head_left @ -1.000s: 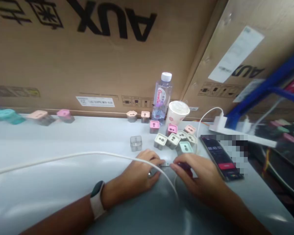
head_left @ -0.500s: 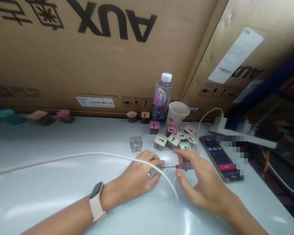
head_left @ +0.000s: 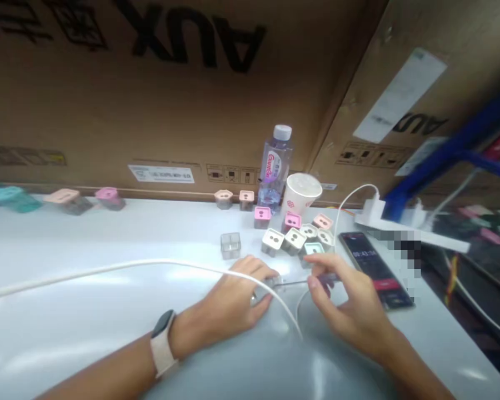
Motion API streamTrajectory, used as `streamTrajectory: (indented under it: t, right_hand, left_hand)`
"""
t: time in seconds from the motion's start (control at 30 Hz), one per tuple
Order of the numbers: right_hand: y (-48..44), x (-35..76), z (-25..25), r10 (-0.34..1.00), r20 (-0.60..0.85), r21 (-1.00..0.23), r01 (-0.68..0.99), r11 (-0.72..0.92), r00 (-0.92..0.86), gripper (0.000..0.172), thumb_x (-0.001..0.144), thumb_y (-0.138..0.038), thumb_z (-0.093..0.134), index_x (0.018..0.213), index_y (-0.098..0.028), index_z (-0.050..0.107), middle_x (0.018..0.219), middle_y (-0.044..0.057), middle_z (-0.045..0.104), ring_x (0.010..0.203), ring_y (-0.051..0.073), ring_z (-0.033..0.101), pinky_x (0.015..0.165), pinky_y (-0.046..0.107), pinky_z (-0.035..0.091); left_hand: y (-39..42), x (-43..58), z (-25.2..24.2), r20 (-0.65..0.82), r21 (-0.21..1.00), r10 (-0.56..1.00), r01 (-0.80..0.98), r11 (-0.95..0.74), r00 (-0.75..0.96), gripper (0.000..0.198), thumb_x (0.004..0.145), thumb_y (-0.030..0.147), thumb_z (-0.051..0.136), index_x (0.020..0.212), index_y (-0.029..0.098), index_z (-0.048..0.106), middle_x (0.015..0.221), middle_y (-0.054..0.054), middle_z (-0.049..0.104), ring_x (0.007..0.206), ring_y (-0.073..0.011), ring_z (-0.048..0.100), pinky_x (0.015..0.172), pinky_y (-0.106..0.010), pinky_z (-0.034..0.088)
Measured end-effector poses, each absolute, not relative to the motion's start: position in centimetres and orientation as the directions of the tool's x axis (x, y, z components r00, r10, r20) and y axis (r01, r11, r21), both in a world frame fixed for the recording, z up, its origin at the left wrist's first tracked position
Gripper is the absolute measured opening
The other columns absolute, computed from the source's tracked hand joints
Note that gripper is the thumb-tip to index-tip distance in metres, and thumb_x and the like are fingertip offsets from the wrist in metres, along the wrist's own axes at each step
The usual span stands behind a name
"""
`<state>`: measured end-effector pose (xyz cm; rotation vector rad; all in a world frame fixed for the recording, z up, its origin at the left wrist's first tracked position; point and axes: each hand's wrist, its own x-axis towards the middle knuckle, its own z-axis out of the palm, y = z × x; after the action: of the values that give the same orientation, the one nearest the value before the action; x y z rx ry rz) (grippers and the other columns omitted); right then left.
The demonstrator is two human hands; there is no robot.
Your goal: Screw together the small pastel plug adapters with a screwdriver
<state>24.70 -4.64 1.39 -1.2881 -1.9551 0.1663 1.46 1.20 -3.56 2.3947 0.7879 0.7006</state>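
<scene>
My left hand (head_left: 241,297) rests on the table, its fingertips pinching a small clear piece (head_left: 278,282) that is mostly hidden. In my right hand (head_left: 345,300) is a screwdriver (head_left: 328,279) with a purplish handle, gripped between thumb and fingers. Its thin shaft points left and reaches the clear piece. A white cable (head_left: 158,261) passes over my left hand. Behind that hand stands a clear divided box (head_left: 230,245). Several small boxes with white lids (head_left: 273,239) and one with a mint lid (head_left: 314,249) sit just behind my right hand.
A water bottle (head_left: 275,166) and a paper cup (head_left: 302,193) stand behind the small boxes. To the right lie a phone (head_left: 375,269) and a white power strip (head_left: 416,233). Large cartons (head_left: 170,111) line the back. Pink-lidded (head_left: 109,195) and teal (head_left: 12,197) boxes sit far left.
My right hand has moved slightly right with the screwdriver, and more of the shaft shows. My left hand has stayed in place. The picture's brightness has changed.
</scene>
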Motion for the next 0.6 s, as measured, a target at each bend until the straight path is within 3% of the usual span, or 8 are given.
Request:
streamTrajectory:
  t: [0.4,0.6]
  right_hand:
    - [-4.2,26.2,0.9,0.816,0.567,-0.435,0.800,0.414,-0.114,0.017,0.097,-0.020,0.058,0.113,-0.021,0.061,0.074,-0.002,0.067,0.059,0.013,0.065,0.055,0.022,0.052]
    - [-4.1,25.8,0.7,0.840,0.521,-0.479,0.763,0.434,-0.151,0.017,0.096,-0.019,0.056,0.112,-0.020,0.062,0.076,-0.001,0.070,0.059,0.014,0.066,0.056,0.025,0.055]
  left_hand:
    - [1.3,1.4,-3.6,0.347,0.626,0.681,0.381,-0.680,0.645,0.024,0.092,0.013,0.065,0.115,0.020,0.065,0.111,-0.008,0.069,0.106,-0.0239,0.065,0.096,-0.040,0.056]
    - [1.4,1.6,-4.0,0.383,0.627,0.671,0.354,-0.694,0.635,0.025,0.096,0.014,0.064,0.120,0.020,0.065,0.115,-0.007,0.070,0.110,-0.0237,0.065,0.100,-0.042,0.055]
